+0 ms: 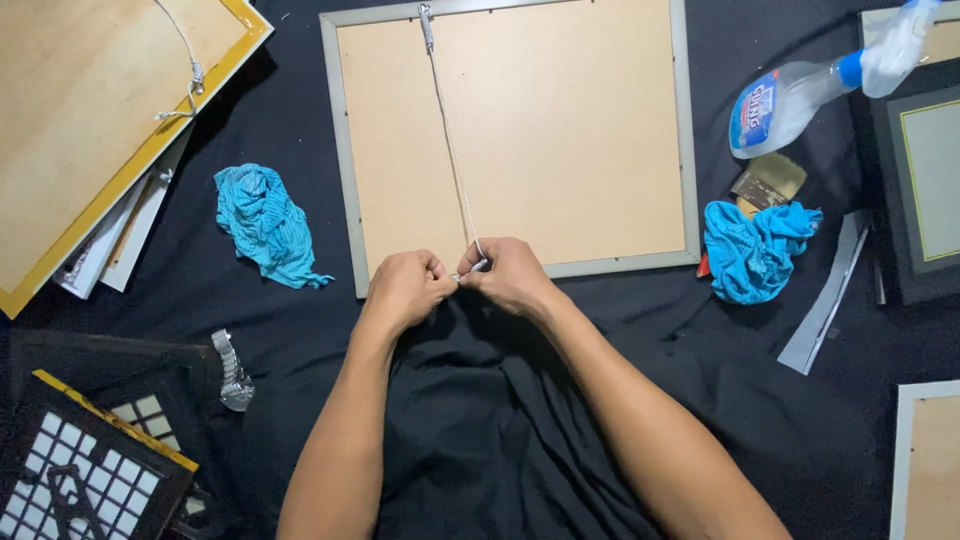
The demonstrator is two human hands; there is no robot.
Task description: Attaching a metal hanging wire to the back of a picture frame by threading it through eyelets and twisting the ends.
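Observation:
A picture frame (345,170) with a grey border lies face down on black cloth, its tan backing board up. A thin white hanging cord (450,150) runs from a fitting at the frame's far edge down to its near edge. My left hand (405,288) and my right hand (510,272) meet at the near edge, fingers pinched together on the cord's near end and a small metal fitting there. The fingertips hide how the cord is fastened.
Crumpled blue cloths lie at the left (265,225) and right (755,250). A spray bottle (800,95) lies at the upper right. A yellow-edged frame (110,120) sits upper left, a wristwatch (233,370) and dark patterned frames (90,460) lower left, more frames (925,180) right.

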